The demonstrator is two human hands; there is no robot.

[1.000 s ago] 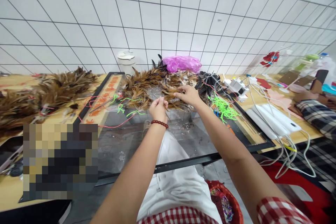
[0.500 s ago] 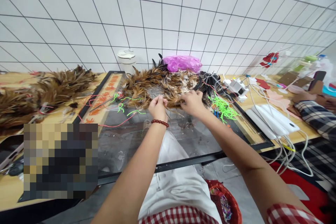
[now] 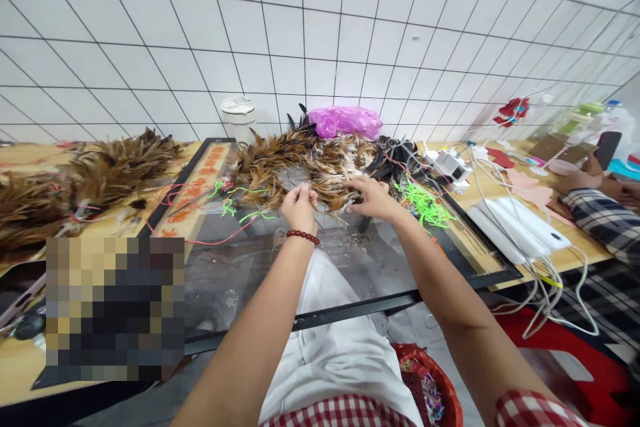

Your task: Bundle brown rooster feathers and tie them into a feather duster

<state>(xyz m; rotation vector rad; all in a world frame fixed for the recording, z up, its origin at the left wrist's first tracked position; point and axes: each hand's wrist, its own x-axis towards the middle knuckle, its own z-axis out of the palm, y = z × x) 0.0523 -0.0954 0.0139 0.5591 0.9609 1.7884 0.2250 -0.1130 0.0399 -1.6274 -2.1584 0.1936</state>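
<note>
Brown feathers [image 3: 327, 177] lie heaped at the far side of a black-framed glass pane [image 3: 240, 267]. My left hand [image 3: 300, 208], a red bead bracelet at its wrist, is closed in a pinch just in front of the heap. Whatever sits between those fingertips is too small to make out. To its right, my right hand [image 3: 373, 199] is open, fingers stretched toward the feathers and nothing visibly gripped. Bright green strings [image 3: 425, 205] lie beyond it on the right.
A pink plastic bag [image 3: 345, 121] and a white lidded cup [image 3: 238, 117] stand by the wall. Feather garlands [image 3: 120, 163] lie left. White power banks [image 3: 520, 230] with cables and a co-worker's plaid sleeve [image 3: 595, 220] are right. Below is a red basket [image 3: 453, 393].
My right hand's fingers have gone from curled at the feathers to spread and stretched leftward. My left hand keeps its pinch in nearly the same place.
</note>
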